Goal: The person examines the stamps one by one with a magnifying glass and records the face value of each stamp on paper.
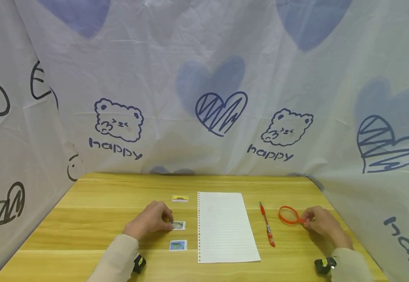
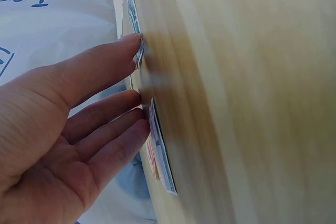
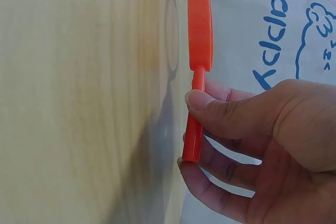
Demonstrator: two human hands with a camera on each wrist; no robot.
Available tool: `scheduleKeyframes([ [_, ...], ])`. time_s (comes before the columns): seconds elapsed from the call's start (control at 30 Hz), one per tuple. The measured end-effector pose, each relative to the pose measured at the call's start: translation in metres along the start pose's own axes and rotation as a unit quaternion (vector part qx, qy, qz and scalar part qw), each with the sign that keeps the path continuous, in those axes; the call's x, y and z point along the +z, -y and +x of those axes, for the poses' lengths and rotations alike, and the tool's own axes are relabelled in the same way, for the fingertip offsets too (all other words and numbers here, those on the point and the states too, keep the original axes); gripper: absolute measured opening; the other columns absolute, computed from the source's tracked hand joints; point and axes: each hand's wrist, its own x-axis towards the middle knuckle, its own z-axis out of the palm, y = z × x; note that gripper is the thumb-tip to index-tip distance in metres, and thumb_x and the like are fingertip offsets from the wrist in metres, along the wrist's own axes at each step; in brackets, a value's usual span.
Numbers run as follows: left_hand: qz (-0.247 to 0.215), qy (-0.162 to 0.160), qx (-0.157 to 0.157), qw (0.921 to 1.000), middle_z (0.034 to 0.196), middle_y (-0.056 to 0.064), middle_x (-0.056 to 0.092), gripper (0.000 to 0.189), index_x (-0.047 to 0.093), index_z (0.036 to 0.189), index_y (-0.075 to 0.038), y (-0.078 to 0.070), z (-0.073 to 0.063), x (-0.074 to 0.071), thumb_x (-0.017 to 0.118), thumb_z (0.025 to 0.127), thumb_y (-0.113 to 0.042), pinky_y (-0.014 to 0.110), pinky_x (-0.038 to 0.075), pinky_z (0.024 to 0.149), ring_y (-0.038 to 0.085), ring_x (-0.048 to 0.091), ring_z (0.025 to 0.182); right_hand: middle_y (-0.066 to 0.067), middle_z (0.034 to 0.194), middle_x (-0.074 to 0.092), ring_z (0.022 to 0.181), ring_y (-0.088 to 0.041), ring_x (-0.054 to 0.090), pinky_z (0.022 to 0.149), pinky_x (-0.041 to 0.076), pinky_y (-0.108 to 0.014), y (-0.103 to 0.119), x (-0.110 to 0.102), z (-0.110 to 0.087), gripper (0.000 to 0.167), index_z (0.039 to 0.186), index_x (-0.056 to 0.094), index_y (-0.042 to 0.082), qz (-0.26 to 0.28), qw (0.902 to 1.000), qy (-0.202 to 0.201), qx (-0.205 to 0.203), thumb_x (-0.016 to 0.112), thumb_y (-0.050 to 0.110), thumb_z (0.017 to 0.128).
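Observation:
My left hand [image 1: 152, 218] reaches down at the middle stamp [image 1: 179, 225], its thumb touching the stamp's edge. A yellow stamp [image 1: 180, 199] lies farther back and a blue one [image 1: 178, 245] nearer. In the left wrist view the thumb meets a greenish stamp [image 2: 133, 17], with the left hand's other fingers [image 2: 118, 153] extended and apart from it. Beside those fingertips lie overlapping stamps [image 2: 163, 156], which the hand hides in the head view. My right hand [image 1: 322, 224] pinches the handle of a red magnifying glass [image 3: 200, 30], raised above the table.
A lined sheet of paper [image 1: 225, 231] with faint red writing lies mid-table. To its right is a red pen [image 1: 267, 225]. The wooden table [image 1: 95, 219] is walled in by a white printed curtain [image 1: 169, 133] at the back and sides.

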Motion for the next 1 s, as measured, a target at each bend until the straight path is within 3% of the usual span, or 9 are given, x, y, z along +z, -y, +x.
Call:
scheduleKeyframes([
  [0.17,0.0,0.001,0.002,1.0,0.106,0.011,0.079,0.013,0.082,0.085,-0.009,0.0,0.0,0.0,0.091,0.076,-0.011,0.045,0.058,0.089,0.029,0.071,0.102,-0.002,0.08,0.069,0.077,-0.014,0.058,0.072,0.047,-0.035,0.007,0.0,0.001,0.01,0.086,0.072,0.006,0.0,0.9998,-0.007,-0.018,0.076,-0.001,0.08],
  [0.37,-0.002,0.003,0.002,1.0,0.1,0.006,0.079,0.013,0.081,0.086,-0.008,0.0,0.0,0.0,0.09,0.077,-0.01,0.034,0.054,0.077,0.016,0.063,0.085,-0.001,0.08,0.068,0.078,-0.015,0.057,0.072,0.046,-0.034,0.018,0.001,0.005,0.01,0.084,0.072,0.006,0.006,0.9997,-0.004,-0.024,0.073,-0.003,0.079],
  [0.7,-0.008,0.005,-0.003,0.9999,0.094,0.004,0.077,0.013,0.081,0.087,-0.008,0.0,0.0,-0.001,0.09,0.078,-0.011,0.026,0.048,0.068,0.013,0.056,0.076,-0.002,0.081,0.068,0.078,-0.015,0.058,0.072,0.048,-0.035,0.041,0.005,0.014,0.012,0.086,0.073,0.007,0.013,0.9994,-0.003,-0.031,0.073,-0.003,0.079],
  [1.0,-0.008,0.008,-0.003,0.9999,0.092,0.004,0.077,0.012,0.081,0.087,-0.006,-0.002,0.0,-0.001,0.089,0.078,-0.009,0.027,0.048,0.066,0.013,0.054,0.074,-0.002,0.08,0.07,0.077,-0.013,0.059,0.071,0.048,-0.033,0.059,0.008,0.026,0.013,0.084,0.072,0.006,0.009,0.9978,0.001,-0.066,0.077,-0.005,0.078],
])
